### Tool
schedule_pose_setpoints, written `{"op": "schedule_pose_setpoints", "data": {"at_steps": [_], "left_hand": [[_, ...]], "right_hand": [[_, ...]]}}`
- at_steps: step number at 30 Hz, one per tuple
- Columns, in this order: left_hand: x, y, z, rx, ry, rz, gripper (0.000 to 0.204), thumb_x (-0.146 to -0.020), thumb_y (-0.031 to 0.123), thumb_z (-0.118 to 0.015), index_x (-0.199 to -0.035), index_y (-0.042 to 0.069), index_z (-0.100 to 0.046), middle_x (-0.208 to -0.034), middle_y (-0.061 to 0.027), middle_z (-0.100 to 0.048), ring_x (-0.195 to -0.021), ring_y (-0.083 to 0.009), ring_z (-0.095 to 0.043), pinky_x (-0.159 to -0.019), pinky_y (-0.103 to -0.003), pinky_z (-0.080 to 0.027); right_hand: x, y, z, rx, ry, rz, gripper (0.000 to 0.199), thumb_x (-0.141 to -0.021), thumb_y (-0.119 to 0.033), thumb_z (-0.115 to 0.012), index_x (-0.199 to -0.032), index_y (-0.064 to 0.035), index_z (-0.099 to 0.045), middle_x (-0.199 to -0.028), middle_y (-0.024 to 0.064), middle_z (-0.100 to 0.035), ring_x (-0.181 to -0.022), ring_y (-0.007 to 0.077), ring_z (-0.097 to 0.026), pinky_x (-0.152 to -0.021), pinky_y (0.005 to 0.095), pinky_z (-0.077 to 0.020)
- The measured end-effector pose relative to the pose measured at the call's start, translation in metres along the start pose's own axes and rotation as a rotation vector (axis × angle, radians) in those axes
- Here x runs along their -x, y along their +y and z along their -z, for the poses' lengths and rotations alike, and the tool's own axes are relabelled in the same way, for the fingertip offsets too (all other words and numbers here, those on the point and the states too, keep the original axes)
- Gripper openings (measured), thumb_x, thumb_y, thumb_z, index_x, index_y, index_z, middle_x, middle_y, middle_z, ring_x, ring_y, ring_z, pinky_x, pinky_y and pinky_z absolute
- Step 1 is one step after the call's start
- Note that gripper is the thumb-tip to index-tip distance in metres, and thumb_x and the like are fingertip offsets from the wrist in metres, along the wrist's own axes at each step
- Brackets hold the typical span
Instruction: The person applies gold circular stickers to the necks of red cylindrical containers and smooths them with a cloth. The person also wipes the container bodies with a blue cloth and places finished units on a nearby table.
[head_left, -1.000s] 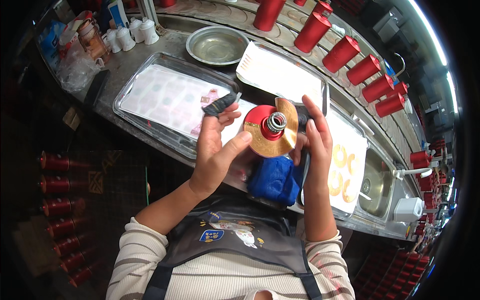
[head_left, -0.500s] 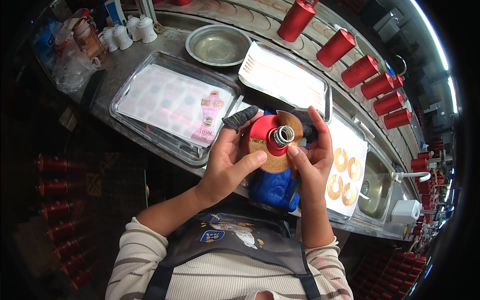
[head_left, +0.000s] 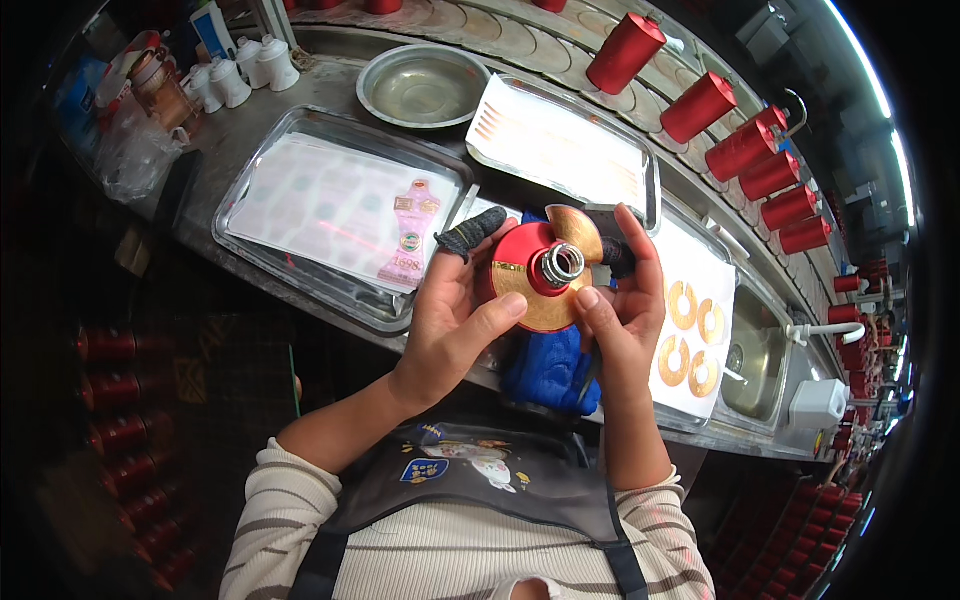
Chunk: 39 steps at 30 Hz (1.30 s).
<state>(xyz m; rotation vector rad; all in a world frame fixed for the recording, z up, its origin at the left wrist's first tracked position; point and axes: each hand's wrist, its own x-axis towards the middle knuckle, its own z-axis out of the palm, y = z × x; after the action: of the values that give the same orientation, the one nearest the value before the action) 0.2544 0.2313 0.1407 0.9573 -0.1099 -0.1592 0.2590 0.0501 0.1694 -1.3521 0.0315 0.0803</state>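
A red bottle (head_left: 515, 245) with a silver threaded neck is tilted so its mouth faces up toward me. Round its shoulder runs a curved gold label (head_left: 545, 316); the lower part lies against the bottle, while one end stands up off it on the right. My left hand (head_left: 450, 325) grips the bottle from the left, its thumb pressing on the gold label. On the other side my right hand (head_left: 628, 325) has its thumb on the label near the neck, index finger stretched up, other fingers partly hidden behind. Dark knitted covers wrap a finger of each hand. Blue cloth (head_left: 545, 370) shows beneath the bottle.
A metal tray (head_left: 232, 225) with pink label sheets stands left. Behind are a water basin (head_left: 365, 95) and a second tray (head_left: 655, 205). Gold ring labels (head_left: 683, 305) lie on a white sheet at right, beside a sink (head_left: 765, 385). Red bottles (head_left: 628, 52) line a conveyor.
The gold label's free end now stands up further from the bottle's shoulder. Both hands keep nearly the same hold. The view has shifted slightly, and bottles on the conveyor sit farther right.
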Motion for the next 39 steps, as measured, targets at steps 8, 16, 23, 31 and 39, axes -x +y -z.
{"op": "schedule_pose_setpoints", "data": {"at_steps": [8, 16, 23, 31, 39], "left_hand": [[-0.002, -0.01, -0.002, -0.019, 0.005, 0.0, 0.066, -0.093, 0.002, -0.062, -0.149, -0.003, -0.028, -0.147, -0.0184, -0.041, -0.136, -0.0235, -0.044, -0.116, -0.039, -0.034], [-0.006, -0.015, 0.006, -0.063, -0.003, -0.007, 0.066, -0.093, 0.002, -0.061, -0.15, -0.003, -0.027, -0.147, -0.0188, -0.041, -0.137, -0.0243, -0.044, -0.117, -0.04, -0.033], [-0.007, -0.014, 0.01, -0.045, -0.016, -0.009, 0.067, -0.093, 0.002, -0.062, -0.15, -0.003, -0.027, -0.148, -0.019, -0.041, -0.138, -0.0243, -0.043, -0.118, -0.04, -0.033], [-0.008, -0.015, 0.008, -0.046, -0.035, -0.035, 0.067, -0.093, 0.003, -0.062, -0.15, -0.003, -0.027, -0.148, -0.0191, -0.041, -0.137, -0.0242, -0.044, -0.117, -0.04, -0.034], [-0.007, -0.02, 0.003, -0.069, -0.021, -0.033, 0.067, -0.093, 0.003, -0.062, -0.15, -0.003, -0.027, -0.147, -0.0189, -0.041, -0.136, -0.0241, -0.044, -0.116, -0.04, -0.034]], "right_hand": [[-0.002, 0.006, 0.008, 0.003, -0.055, 0.005, 0.078, -0.089, 0.0, -0.066, -0.155, 0.0002, -0.025, -0.15, 0.0173, -0.039, -0.093, 0.0111, -0.066, -0.078, 0.0227, -0.0524], [-0.007, 0.014, 0.007, 0.009, -0.059, 0.014, 0.076, -0.09, -0.001, -0.066, -0.154, 0.0003, -0.025, -0.156, 0.0168, -0.032, -0.093, 0.0087, -0.064, -0.078, 0.0217, -0.051], [-0.009, 0.019, 0.007, 0.124, -0.066, 0.107, 0.078, -0.087, -0.001, -0.069, -0.152, 0.0005, -0.028, -0.158, 0.0162, -0.031, -0.077, 0.0018, -0.058, -0.061, 0.0162, -0.0441], [-0.011, 0.016, 0.007, 0.074, -0.066, 0.055, 0.076, -0.087, -0.002, -0.068, -0.152, 0.0007, -0.029, -0.157, 0.0162, -0.032, -0.082, 0.0049, -0.062, -0.069, 0.0186, -0.0495], [-0.007, 0.015, 0.015, 0.071, -0.064, 0.037, 0.074, -0.088, -0.001, -0.065, -0.153, -0.0002, -0.029, -0.154, 0.0153, -0.036, -0.086, 0.006, -0.062, -0.074, 0.0199, -0.0498]]}}
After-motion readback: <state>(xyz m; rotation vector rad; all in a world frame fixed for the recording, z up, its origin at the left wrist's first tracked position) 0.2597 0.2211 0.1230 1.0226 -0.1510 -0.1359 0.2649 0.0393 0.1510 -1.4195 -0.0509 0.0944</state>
